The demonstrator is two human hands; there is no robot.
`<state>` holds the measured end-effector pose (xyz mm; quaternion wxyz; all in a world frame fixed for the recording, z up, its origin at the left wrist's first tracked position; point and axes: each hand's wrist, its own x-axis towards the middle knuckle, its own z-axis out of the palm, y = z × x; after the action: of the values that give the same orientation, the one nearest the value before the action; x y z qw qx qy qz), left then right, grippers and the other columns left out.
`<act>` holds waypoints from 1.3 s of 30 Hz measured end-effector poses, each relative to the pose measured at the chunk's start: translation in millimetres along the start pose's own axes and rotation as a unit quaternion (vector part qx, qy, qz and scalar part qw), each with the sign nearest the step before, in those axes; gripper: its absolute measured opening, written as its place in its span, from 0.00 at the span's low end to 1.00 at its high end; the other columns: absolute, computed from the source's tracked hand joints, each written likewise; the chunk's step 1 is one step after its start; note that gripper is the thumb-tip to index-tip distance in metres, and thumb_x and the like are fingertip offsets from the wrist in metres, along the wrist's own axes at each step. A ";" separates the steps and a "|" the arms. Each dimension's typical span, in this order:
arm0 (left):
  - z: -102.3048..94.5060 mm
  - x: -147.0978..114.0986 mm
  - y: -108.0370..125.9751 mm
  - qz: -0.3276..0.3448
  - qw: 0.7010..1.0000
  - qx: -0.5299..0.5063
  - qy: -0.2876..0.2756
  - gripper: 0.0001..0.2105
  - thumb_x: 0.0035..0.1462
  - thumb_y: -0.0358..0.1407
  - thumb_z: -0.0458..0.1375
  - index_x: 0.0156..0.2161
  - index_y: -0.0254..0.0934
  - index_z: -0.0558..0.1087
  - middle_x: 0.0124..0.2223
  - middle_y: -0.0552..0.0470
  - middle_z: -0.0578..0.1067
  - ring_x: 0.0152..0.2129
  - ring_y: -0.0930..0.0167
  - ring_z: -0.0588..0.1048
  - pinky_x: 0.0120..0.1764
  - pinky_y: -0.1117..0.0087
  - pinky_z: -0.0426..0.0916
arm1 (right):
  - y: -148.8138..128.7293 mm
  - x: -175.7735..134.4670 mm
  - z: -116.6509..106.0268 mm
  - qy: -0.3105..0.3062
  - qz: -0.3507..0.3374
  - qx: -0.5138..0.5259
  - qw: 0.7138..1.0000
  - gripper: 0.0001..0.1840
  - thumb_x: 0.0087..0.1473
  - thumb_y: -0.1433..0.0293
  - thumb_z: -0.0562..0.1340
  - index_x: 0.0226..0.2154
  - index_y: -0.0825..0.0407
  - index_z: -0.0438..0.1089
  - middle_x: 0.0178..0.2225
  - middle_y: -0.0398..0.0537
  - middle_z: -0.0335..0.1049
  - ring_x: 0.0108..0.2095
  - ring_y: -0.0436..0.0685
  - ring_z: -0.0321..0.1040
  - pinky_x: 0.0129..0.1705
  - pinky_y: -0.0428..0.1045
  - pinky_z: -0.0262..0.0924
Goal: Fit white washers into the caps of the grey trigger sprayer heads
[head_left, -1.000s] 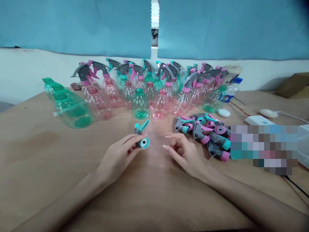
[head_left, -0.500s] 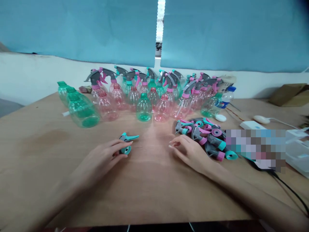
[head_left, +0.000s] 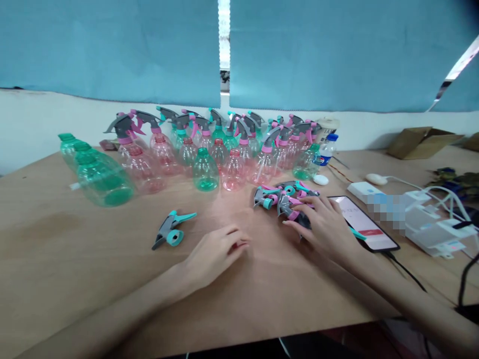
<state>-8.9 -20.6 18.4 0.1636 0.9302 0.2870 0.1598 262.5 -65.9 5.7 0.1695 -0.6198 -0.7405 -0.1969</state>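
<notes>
My right hand (head_left: 329, 227) reaches over the pile of trigger sprayer heads (head_left: 285, 203). Its thumb and fingers close around a grey sprayer head (head_left: 304, 219), most of which is hidden under the palm. Free of any object, my left hand (head_left: 213, 257) hovers low over the table, fingers loosely bent and a little apart from the thumb. To its left a grey sprayer head with teal trigger and collar (head_left: 172, 230) lies on its side. Behind stand clear spray bottles without tops, including a green bottle (head_left: 205, 172) and a pink bottle (head_left: 234, 172).
Capped spray bottles (head_left: 123, 129) crowd the back near the wall. Green bottles (head_left: 103, 177) stand at the left. A phone (head_left: 368, 227) with a cable lies right of the pile, near white plastic boxes (head_left: 430, 224). Farther back are a blue-capped drink bottle (head_left: 328, 149) and a cardboard box (head_left: 419, 142).
My left hand has let go of the teal sprayer head, leaving it on the table, and moved right. My right hand has moved onto the pile. The view has turned right.
</notes>
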 end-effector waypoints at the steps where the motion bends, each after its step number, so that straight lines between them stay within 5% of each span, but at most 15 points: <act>1: 6.7 5.9 4.0 0.014 1.000 -0.002 -0.004 0.07 0.61 0.31 0.52 0.40 0.37 0.73 0.38 0.51 0.74 0.33 0.70 0.74 0.35 0.71 0.69 | -0.7 1.1 2.6 -0.001 0.004 -0.016 1.000 0.19 0.56 0.56 0.58 0.38 0.54 0.71 0.43 0.58 0.68 0.46 0.67 0.60 0.47 0.60 0.53; 8: 35.4 32.3 22.7 0.068 0.997 -0.008 -0.021 0.07 0.62 0.32 0.51 0.38 0.36 0.72 0.36 0.51 0.72 0.29 0.71 0.72 0.32 0.70 0.67 | -6.0 7.0 16.5 -0.032 0.036 -0.080 0.996 0.18 0.54 0.59 0.61 0.36 0.58 0.73 0.40 0.62 0.70 0.44 0.68 0.61 0.51 0.64 0.47; 15: 37.9 34.6 11.4 0.036 0.996 -0.064 0.043 0.07 0.60 0.29 0.51 0.40 0.36 0.71 0.37 0.51 0.72 0.26 0.74 0.70 0.30 0.74 0.67 | -7.1 10.2 -1.8 0.093 0.049 -0.003 0.994 0.11 0.56 0.65 0.60 0.39 0.55 0.70 0.38 0.51 0.73 0.41 0.63 0.67 0.57 0.65 0.39; 20: 18.8 27.7 7.0 0.001 0.983 -0.096 0.159 0.06 0.61 0.30 0.52 0.41 0.38 0.70 0.37 0.53 0.70 0.27 0.76 0.70 0.27 0.77 0.67 | -27.5 18.1 -15.9 0.137 -0.006 0.119 0.983 0.10 0.57 0.67 0.60 0.40 0.54 0.68 0.33 0.46 0.74 0.37 0.57 0.70 0.55 0.59 0.48; 24: 3.7 15.2 0.5 0.009 0.972 -0.069 0.226 0.07 0.60 0.31 0.53 0.44 0.38 0.67 0.42 0.51 0.69 0.35 0.73 0.70 0.37 0.71 0.68 | -51.7 21.9 -5.9 0.082 -0.096 0.223 0.967 0.09 0.59 0.71 0.57 0.42 0.54 0.67 0.40 0.50 0.73 0.40 0.57 0.69 0.45 0.53 0.61; 28: -2.2 -2.7 -10.5 0.034 0.981 -0.043 0.188 0.13 0.58 0.32 0.56 0.49 0.37 0.65 0.47 0.48 0.70 0.45 0.67 0.67 0.46 0.63 0.65 | -71.6 21.6 9.0 -0.003 -0.148 0.348 0.926 0.10 0.60 0.74 0.54 0.44 0.53 0.66 0.45 0.51 0.70 0.45 0.56 0.67 0.45 0.51 0.65; 33: -0.1 -15.3 -19.1 0.031 0.992 -0.054 0.113 0.16 0.55 0.34 0.60 0.48 0.39 0.65 0.44 0.50 0.73 0.44 0.65 0.68 0.46 0.62 0.65 | -83.1 23.0 16.4 -0.075 -0.152 0.451 0.876 0.12 0.56 0.79 0.56 0.41 0.51 0.65 0.43 0.47 0.70 0.45 0.53 0.68 0.48 0.50 0.65; 39: 3.1 -12.2 -22.6 0.000 0.991 -0.063 0.117 0.13 0.56 0.36 0.60 0.46 0.40 0.67 0.42 0.51 0.74 0.40 0.65 0.69 0.43 0.62 0.67 | -93.2 20.7 28.2 -0.029 -0.039 0.499 0.865 0.17 0.53 0.75 0.60 0.46 0.49 0.61 0.42 0.48 0.69 0.42 0.54 0.69 0.43 0.51 0.67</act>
<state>-28.1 -10.8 4.2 0.1871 0.8929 0.2936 0.2854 166.9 -48.4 -16.1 0.4273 -0.4284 -0.7678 0.2106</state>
